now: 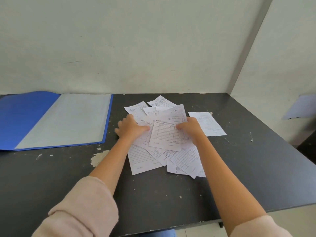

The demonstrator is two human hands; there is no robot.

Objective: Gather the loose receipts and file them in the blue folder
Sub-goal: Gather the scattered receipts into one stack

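Mid-table, toward back edge: receipts (164, 134) in loose overlapping heap, none squared yet. Your left hand (131, 128) presses flat on heap's left side, fingers spread, gripping nothing. Your right hand (189, 128) pinches heap's right edge, thumb on top sheet. One stray receipt (207, 124) lies just beside the right hand, outside the heap. Blue folder (54, 119) lies open at back-left corner, pocket looks empty. Judgement: gathering barely begun; stacking and filing all left.
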